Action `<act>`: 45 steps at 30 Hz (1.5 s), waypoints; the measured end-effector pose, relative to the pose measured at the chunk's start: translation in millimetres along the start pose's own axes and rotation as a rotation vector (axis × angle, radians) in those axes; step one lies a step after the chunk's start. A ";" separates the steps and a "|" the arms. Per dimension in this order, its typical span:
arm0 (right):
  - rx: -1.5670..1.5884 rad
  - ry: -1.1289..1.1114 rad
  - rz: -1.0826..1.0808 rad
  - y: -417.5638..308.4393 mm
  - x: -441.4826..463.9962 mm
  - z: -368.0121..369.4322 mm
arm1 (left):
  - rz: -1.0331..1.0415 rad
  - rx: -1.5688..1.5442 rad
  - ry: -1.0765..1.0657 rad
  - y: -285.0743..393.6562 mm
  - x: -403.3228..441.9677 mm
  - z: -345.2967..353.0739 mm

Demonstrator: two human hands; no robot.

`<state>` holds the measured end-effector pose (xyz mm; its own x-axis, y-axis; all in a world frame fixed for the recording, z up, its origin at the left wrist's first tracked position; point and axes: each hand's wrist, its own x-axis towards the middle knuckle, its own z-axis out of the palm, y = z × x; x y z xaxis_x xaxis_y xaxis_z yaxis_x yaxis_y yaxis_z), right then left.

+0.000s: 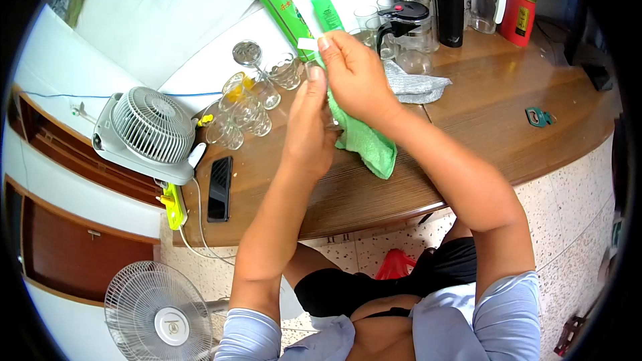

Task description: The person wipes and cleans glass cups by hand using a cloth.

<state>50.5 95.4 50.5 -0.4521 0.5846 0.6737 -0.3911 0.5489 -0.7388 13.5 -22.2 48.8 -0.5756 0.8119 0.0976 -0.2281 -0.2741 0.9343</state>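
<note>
Both hands are raised together over the wooden table, near its back edge. My right hand is closed on a green cloth, which hangs down below it; a small white tag sticks out by the thumb. Just beside it, my left hand is wrapped round a clear glass, mostly hidden by the fingers and the cloth. Behind the hands stand a tall green spray can and a green pump bottle.
Several clear glasses stand left of the hands. Farther left are a box fan and a black phone. A glass teapot, a grey cloth, a black flask, a red tin and a bottle opener lie rightward.
</note>
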 end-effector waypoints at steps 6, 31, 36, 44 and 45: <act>0.096 -0.028 -0.078 5.7 -8.5 10.8 | -0.015 -0.192 0.040 10.7 1.4 -7.5; 0.340 -0.064 -0.044 8.4 9.4 -0.6 | -0.111 -0.014 -0.016 11.0 -1.1 0.0; 0.260 0.002 0.004 7.6 9.2 -2.8 | -0.033 0.078 -0.043 4.0 2.8 -13.0; -0.048 -0.103 -0.379 -2.3 -47.9 39.6 | 0.150 -0.255 0.180 12.4 15.4 -33.5; -0.096 -0.132 -0.414 -5.3 -52.9 40.2 | 0.136 -0.278 0.177 15.0 15.3 -39.7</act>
<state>44.3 37.5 18.1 -0.3744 0.2259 0.8993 -0.4873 0.7772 -0.3981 -29.9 -34.4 50.7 -0.7370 0.6631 0.1309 -0.3308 -0.5229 0.7856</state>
